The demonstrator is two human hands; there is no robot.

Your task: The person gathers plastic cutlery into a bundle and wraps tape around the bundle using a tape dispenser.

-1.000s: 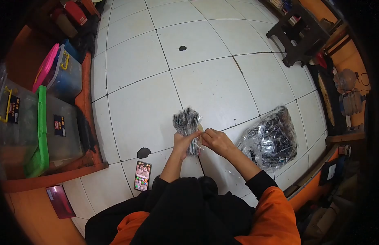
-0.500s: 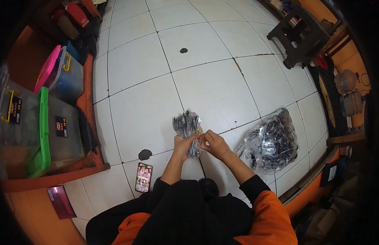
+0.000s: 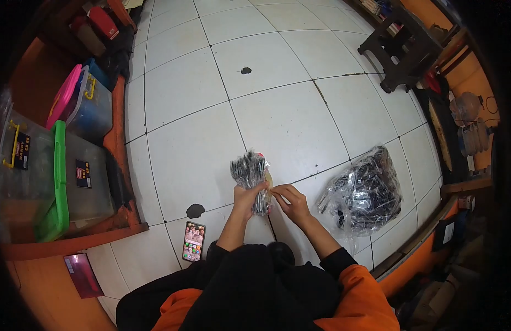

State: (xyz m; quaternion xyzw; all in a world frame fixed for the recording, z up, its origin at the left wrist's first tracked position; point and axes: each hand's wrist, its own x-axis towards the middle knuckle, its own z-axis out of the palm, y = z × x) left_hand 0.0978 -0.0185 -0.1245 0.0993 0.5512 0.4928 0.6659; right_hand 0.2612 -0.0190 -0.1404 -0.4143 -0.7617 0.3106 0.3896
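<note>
My left hand [image 3: 245, 199] is wrapped round a bundle of clear plastic packets [image 3: 248, 168] with dark, thin contents, held upright above the floor. Its thumb lies across the front of the bundle. At the bundle's right side, my right hand [image 3: 293, 203] is closed in a pinch, fingertips close to the left thumb. What sits between those fingertips is too small to make out. A pale yellowish strip [image 3: 269, 180] shows along the bundle's right edge, just above the pinch. To the right, a large clear plastic bag [image 3: 363, 193] full of dark packaged items lies on the floor.
A phone [image 3: 194, 241] with its screen lit lies on the tiled floor [image 3: 184, 160] left of my knees. Lidded plastic boxes [image 3: 87, 176] stand on a shelf along the left. A dark plastic stool [image 3: 401, 52] stands at the far right. An orange ledge [image 3: 421, 259] borders the right side.
My right hand has turned and its fingers have straightened into a pinch beside the bundle. More of the yellowish strip shows. The left hand keeps its grip almost in place.
</note>
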